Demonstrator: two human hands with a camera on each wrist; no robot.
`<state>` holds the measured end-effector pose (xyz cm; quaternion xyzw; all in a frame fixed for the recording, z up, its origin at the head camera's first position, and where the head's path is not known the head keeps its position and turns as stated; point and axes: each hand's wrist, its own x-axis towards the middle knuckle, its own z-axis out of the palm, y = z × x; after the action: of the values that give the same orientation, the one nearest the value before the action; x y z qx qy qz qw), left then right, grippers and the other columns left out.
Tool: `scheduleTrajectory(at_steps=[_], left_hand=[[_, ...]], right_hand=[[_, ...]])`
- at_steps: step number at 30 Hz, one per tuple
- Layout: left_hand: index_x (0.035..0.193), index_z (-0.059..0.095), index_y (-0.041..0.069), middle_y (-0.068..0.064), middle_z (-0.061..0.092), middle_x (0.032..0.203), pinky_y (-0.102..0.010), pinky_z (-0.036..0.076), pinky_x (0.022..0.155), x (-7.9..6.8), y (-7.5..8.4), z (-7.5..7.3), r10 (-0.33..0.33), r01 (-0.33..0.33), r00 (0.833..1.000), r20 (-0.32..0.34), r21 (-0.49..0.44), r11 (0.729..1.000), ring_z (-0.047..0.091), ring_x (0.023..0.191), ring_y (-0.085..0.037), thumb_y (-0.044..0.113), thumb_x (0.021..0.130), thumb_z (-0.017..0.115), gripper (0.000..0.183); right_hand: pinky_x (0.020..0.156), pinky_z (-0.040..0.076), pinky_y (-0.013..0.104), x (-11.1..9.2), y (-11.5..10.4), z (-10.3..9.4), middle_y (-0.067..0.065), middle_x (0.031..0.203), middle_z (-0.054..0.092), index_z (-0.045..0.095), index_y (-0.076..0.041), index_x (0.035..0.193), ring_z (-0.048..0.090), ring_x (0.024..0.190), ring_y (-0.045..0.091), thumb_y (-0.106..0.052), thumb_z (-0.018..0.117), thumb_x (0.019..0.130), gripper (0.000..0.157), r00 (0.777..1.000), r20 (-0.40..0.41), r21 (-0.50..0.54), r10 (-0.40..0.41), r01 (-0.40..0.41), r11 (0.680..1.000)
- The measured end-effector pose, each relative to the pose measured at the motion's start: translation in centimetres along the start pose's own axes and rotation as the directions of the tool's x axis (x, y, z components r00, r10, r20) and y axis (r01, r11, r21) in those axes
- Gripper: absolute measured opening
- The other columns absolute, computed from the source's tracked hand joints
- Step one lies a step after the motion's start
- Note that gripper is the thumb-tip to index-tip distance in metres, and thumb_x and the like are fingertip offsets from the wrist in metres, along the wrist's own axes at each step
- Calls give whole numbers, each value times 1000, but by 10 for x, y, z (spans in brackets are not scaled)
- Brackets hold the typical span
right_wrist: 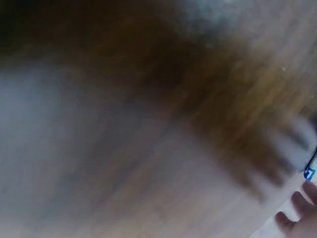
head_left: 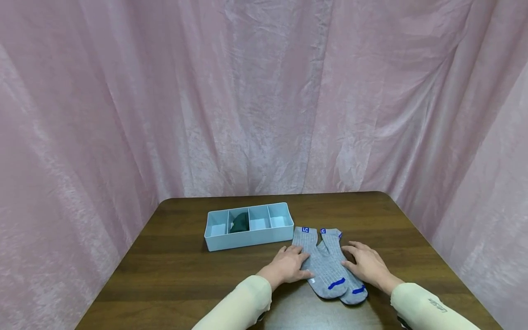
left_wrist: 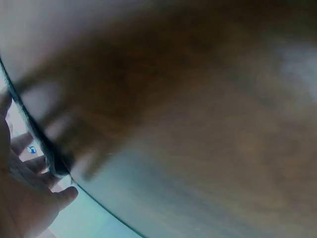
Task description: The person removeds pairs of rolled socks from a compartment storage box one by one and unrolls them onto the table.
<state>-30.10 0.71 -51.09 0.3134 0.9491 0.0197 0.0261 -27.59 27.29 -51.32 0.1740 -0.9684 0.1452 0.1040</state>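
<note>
Two grey ribbed socks, flat, partly overlapping. Left sock (head_left: 323,270) appears to lie over the right sock (head_left: 335,247); a narrow V of gap between the cuffs. Both run lengthwise away from the person, slightly aslant: cuffs at the far end and leftward, toes at the near end and rightward, each toe with a blue stripe.

Key relation: socks sit between the two hands, long axis across the gap from one hand to the other, so each hand meets a long side, not an end. Left hand (head_left: 288,265) is nearer the left sock, fingers and thumb lying on its outer edge about mid-length. Right hand (head_left: 368,265) is nearer the right sock, thumb tip and fingertips at its outer edge; whether all of them touch, cannot tell.

Left hand: fingers extended, thumb set apart, no pinch visible. Right hand: fingers reaching leftward, a gap between them and the thumb, nothing pinched that I can make out. Wrist views mostly blur; they add only a few separated fingers.

Farther out: pale blue box (head_left: 251,238), four compartments, beyond and left of the left hand, its right end close to the left sock's cuff. Dark green item (head_left: 240,223) in the second compartment from left. All on a brown wooden bench (head_left: 165,275); pink curtain (head_left: 264,114) behind.
</note>
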Motion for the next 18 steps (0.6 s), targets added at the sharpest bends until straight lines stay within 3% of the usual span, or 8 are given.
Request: scheduleTrajectory(at_steps=[5, 7, 14, 18], left_hand=[[146, 51, 30, -5, 42, 153, -50, 29, 113, 3, 5, -5, 11, -12, 998, 62, 8, 1000, 35, 143, -25, 62, 93, 56, 62], [147, 50, 32, -4, 40, 154, -50, 28, 114, 3, 6, -8, 16, -17, 996, 88, 13, 1000, 33, 144, -25, 61, 93, 55, 61], [147, 49, 35, -3, 38, 155, -51, 28, 113, 1, 5, -16, 43, -47, 991, 130, 31, 998, 31, 144, -23, 60, 92, 59, 61], [145, 52, 33, -3, 39, 155, -51, 27, 114, 2, 3, -15, 64, -65, 992, 107, -1, 998, 31, 144, -21, 60, 90, 61, 61]], right_hand=[[96, 44, 57, 3, 5, 0, 20, 132, 59, 66, -1, 127, 56, 121, 40, -16, 71, 91, 39, 978, 31, -7, -207, 207, 978], [96, 45, 55, 4, 6, -1, 19, 132, 60, 66, 0, 126, 57, 120, 39, -17, 69, 92, 38, 970, 67, -6, -235, 236, 972], [97, 45, 55, 1, 16, -7, 18, 130, 62, 67, 1, 123, 57, 120, 38, -16, 70, 92, 36, 980, 85, -24, -179, 182, 983], [96, 45, 56, 5, 18, -11, 19, 129, 62, 68, 0, 122, 57, 120, 40, -16, 71, 90, 35, 986, 101, 7, -130, 130, 991]])
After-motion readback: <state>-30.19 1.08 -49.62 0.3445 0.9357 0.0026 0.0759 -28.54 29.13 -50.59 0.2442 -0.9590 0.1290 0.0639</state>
